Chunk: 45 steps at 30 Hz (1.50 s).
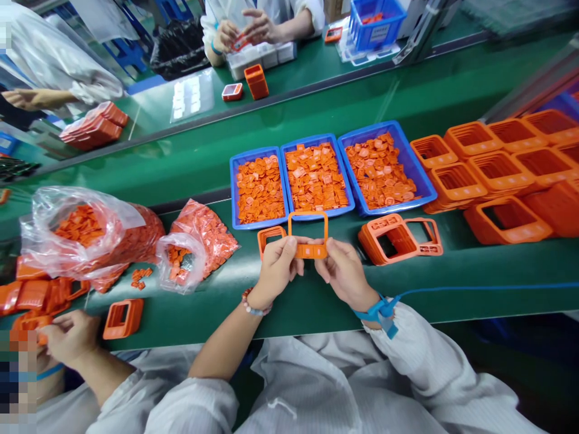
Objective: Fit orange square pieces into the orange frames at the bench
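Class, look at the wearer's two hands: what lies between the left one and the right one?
An orange frame, its wide bar spanning from the left hand to the right hand, as the head view shows.

A worker's left hand [281, 265] and right hand [342, 271] face each other in front of the torso [312, 386], near but apart, each closed in a pinch with the thumb uppermost and the fingers [299, 267] curled below. The left forearm [230, 343], bare below a sleeve [194, 401] bunched near the elbow, angles up and inward. The right forearm [434, 355] slants in from the opposite side, covered almost to the wrist [368, 301].
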Each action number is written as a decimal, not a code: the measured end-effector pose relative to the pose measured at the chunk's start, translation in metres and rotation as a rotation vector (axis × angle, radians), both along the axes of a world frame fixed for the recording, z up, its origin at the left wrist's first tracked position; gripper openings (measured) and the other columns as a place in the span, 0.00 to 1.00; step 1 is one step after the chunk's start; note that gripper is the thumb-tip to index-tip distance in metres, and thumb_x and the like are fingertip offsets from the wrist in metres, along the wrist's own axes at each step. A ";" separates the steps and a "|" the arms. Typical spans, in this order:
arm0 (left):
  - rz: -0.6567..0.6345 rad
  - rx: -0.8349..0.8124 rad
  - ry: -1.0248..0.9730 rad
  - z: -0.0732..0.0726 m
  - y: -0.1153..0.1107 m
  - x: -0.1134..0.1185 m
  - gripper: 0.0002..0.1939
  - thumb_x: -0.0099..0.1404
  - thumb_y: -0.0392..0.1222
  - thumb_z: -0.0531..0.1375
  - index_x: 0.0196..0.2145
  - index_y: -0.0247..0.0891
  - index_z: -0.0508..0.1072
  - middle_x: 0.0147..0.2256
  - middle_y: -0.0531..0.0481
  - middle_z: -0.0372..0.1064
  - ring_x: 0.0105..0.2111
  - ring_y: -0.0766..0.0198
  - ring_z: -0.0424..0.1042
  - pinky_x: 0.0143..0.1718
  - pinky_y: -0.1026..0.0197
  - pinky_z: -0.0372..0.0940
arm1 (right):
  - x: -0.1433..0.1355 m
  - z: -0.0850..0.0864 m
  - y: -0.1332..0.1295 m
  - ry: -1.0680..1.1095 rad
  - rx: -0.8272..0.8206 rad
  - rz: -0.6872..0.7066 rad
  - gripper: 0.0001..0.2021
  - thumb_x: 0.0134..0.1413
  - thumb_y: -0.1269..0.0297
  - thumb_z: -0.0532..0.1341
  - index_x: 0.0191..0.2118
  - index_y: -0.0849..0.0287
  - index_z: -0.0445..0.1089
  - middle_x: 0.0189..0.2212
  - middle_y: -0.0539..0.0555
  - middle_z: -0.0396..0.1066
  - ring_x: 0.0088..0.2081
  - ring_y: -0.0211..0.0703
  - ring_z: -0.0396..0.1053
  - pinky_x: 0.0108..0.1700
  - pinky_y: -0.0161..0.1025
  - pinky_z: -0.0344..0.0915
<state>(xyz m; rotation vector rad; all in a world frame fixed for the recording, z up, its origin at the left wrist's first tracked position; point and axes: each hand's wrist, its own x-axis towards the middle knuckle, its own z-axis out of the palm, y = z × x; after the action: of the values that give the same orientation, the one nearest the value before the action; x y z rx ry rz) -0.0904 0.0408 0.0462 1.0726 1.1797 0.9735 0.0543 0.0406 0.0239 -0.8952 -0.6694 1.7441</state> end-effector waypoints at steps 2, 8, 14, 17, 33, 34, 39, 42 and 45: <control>-0.003 -0.030 -0.076 -0.001 -0.001 -0.002 0.33 0.68 0.66 0.53 0.45 0.30 0.78 0.14 0.54 0.64 0.10 0.73 0.53 0.11 0.68 0.44 | 0.000 0.001 0.000 0.017 -0.013 0.024 0.24 0.53 0.40 0.64 0.31 0.60 0.77 0.10 0.45 0.60 0.11 0.32 0.54 0.16 0.32 0.45; -0.038 -0.046 -0.187 -0.003 -0.003 -0.003 0.34 0.68 0.64 0.54 0.49 0.28 0.78 0.15 0.53 0.64 0.11 0.73 0.54 0.12 0.68 0.44 | 0.000 0.002 0.001 0.064 -0.040 0.046 0.24 0.52 0.39 0.65 0.31 0.60 0.76 0.10 0.46 0.63 0.11 0.33 0.58 0.17 0.32 0.49; -0.037 -0.058 -0.179 0.000 -0.003 -0.003 0.35 0.68 0.64 0.54 0.51 0.26 0.77 0.15 0.53 0.64 0.11 0.74 0.55 0.13 0.68 0.44 | 0.000 0.002 0.001 0.093 -0.042 0.053 0.24 0.52 0.40 0.65 0.32 0.61 0.76 0.10 0.46 0.63 0.11 0.33 0.59 0.17 0.32 0.51; -0.038 -0.055 -0.180 0.001 -0.003 -0.003 0.35 0.68 0.64 0.54 0.51 0.27 0.77 0.15 0.53 0.64 0.11 0.74 0.55 0.13 0.68 0.44 | 0.000 0.002 0.001 0.097 -0.041 0.055 0.24 0.52 0.40 0.65 0.31 0.61 0.75 0.10 0.46 0.64 0.11 0.33 0.59 0.17 0.32 0.51; 0.118 0.596 0.535 0.020 -0.011 -0.025 0.18 0.69 0.47 0.61 0.54 0.38 0.73 0.19 0.61 0.60 0.17 0.74 0.56 0.21 0.69 0.54 | 0.000 0.004 -0.001 0.046 -0.049 0.016 0.24 0.50 0.41 0.67 0.33 0.61 0.79 0.12 0.49 0.67 0.12 0.33 0.62 0.19 0.31 0.53; 0.054 0.656 0.632 0.022 -0.014 -0.027 0.19 0.67 0.46 0.63 0.53 0.38 0.73 0.19 0.61 0.59 0.17 0.75 0.55 0.21 0.70 0.54 | 0.000 0.004 -0.001 0.038 -0.048 0.022 0.24 0.50 0.41 0.67 0.32 0.61 0.79 0.12 0.49 0.68 0.12 0.33 0.62 0.19 0.31 0.54; -0.080 0.736 0.831 0.019 -0.024 -0.032 0.19 0.66 0.45 0.64 0.52 0.35 0.73 0.17 0.63 0.57 0.16 0.75 0.58 0.22 0.70 0.55 | -0.001 0.002 -0.003 0.025 -0.030 0.062 0.23 0.51 0.41 0.67 0.31 0.62 0.79 0.12 0.50 0.68 0.13 0.34 0.64 0.20 0.31 0.55; -0.083 0.714 0.841 0.017 -0.026 -0.031 0.17 0.67 0.44 0.64 0.50 0.34 0.73 0.17 0.63 0.57 0.16 0.74 0.59 0.22 0.70 0.56 | -0.002 0.001 -0.004 0.026 -0.025 0.083 0.23 0.52 0.42 0.67 0.31 0.61 0.80 0.13 0.51 0.70 0.13 0.34 0.64 0.19 0.32 0.54; -0.099 0.719 0.846 0.018 -0.027 -0.030 0.15 0.67 0.44 0.64 0.48 0.34 0.74 0.17 0.63 0.57 0.16 0.74 0.59 0.22 0.70 0.55 | -0.002 0.001 -0.005 0.029 -0.024 0.090 0.22 0.52 0.42 0.67 0.32 0.61 0.80 0.13 0.51 0.70 0.13 0.34 0.64 0.19 0.32 0.56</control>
<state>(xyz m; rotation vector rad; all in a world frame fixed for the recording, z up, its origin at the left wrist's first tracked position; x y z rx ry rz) -0.1206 0.0140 0.0641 2.2438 1.4403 0.9009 0.0520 0.0359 0.0248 -0.8659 -0.6798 1.8451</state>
